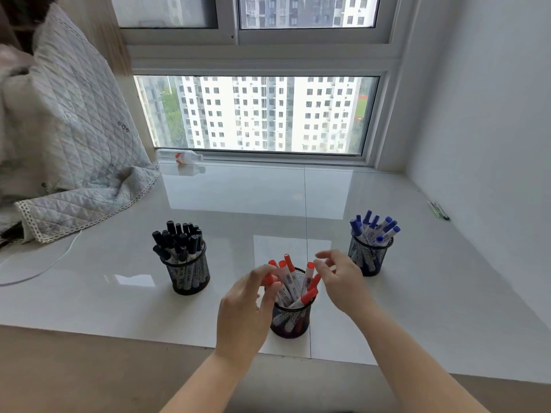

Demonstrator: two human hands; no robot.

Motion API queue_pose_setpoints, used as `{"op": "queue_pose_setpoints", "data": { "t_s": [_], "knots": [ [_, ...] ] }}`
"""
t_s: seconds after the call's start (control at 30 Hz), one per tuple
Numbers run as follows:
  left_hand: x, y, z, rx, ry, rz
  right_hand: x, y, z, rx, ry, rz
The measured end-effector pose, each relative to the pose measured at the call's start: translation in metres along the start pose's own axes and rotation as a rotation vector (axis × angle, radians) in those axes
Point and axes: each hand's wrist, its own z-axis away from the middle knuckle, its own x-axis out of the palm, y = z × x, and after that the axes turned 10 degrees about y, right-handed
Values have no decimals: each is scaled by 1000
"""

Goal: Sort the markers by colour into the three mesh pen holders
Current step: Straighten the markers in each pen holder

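Note:
Three black mesh pen holders stand on the white sill. The left holder [190,277] is packed with black markers [179,238]. Blue markers [376,228] fill the right holder [369,259]. The middle holder [290,321], nearest me, has red markers [290,280] leaning in it. My left hand [243,314] reaches over that holder's left rim and pinches the cap of a red marker [269,279] between thumb and fingers. My right hand [340,283] hovers at the holder's right side with its fingers loosely spread, close to another red cap [310,266]; contact is unclear.
A quilted blanket [68,138] is piled at the left, with a white cable [56,260] running out from it. A plastic bottle [182,158] lies by the window frame. Some pens [438,210] lie against the right wall.

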Motion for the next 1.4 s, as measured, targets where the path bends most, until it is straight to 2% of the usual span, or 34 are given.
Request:
{"op": "queue_pose_setpoints", "data": {
  "t_s": [0.13, 0.33, 0.53, 0.57, 0.73, 0.97, 1.07, 1.3, 1.4],
  "knots": [
    [0, -5, 1, -78, 17, -34, -2, -8, -9, 47, -125, 106],
    [4, -11, 0, -176, -166, -117, 8, -23, -12, 52, -138, 252],
    [7, -5, -18, -195, 12, -139, 11, -24, -7, 74, -180, 337],
    [9, -6, -25, -198, -7, -152, 11, -24, -7, 70, -181, 346],
    [26, -10, -57, -284, -477, -346, 11, -26, -6, 69, -181, 359],
    [35, -9, -66, -303, -595, -465, 10, -20, -7, 75, -182, 337],
    [34, -4, -65, -256, -549, -483, 4, -22, -9, 36, -79, 194],
    [11, 1, -76, -154, -319, -401, -23, -35, -19, -85, 134, -174],
    [1, 0, -79, -137, -165, -321, -30, -40, -20, -102, 203, -287]
  ]
}}
